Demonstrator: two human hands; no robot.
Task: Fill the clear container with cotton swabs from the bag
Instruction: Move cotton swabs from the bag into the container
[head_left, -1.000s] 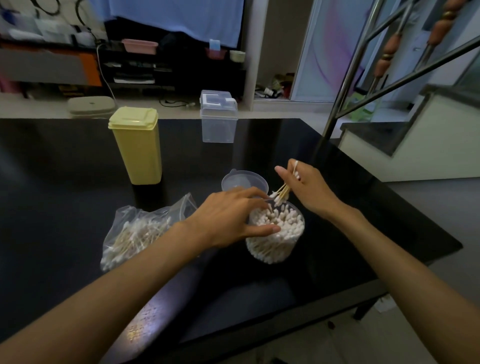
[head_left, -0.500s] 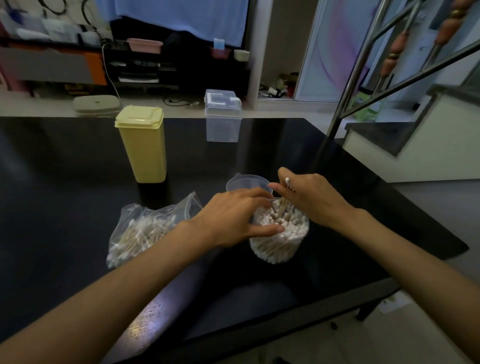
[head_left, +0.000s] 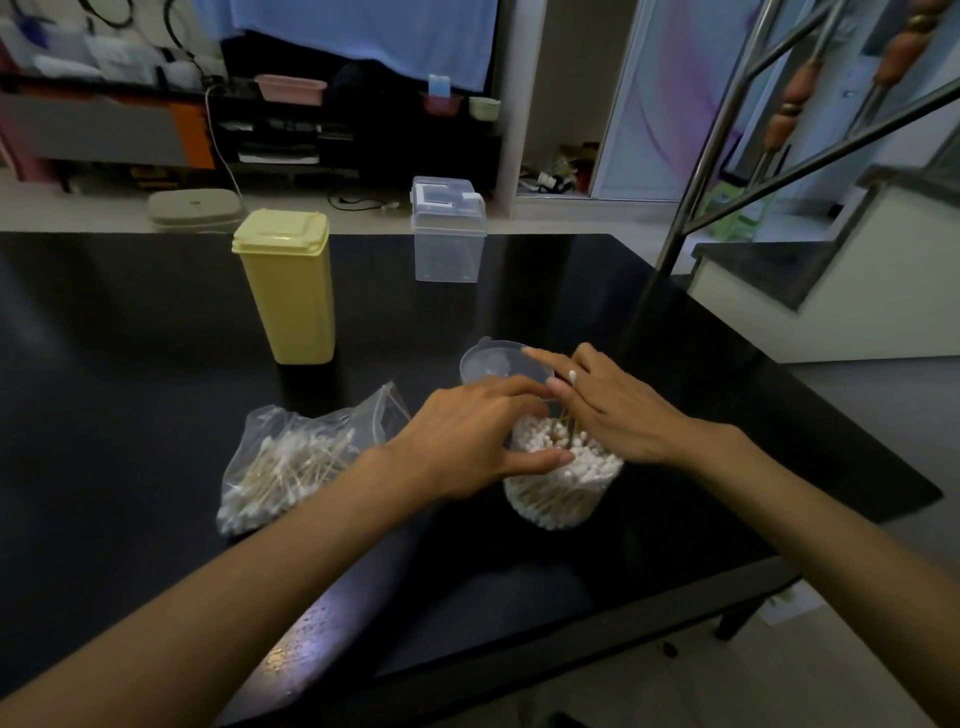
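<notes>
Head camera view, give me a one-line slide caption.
Right hand pushes cotton swabs into the clear container that the left hand steadies.

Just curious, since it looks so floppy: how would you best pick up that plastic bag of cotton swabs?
Probably pinch the plastic bag at its open, empty mouth flap, the corner pointing toward the clear container, coming from above. The swabs lie heaped at the other end, so lifting there should keep them from spilling.
</notes>
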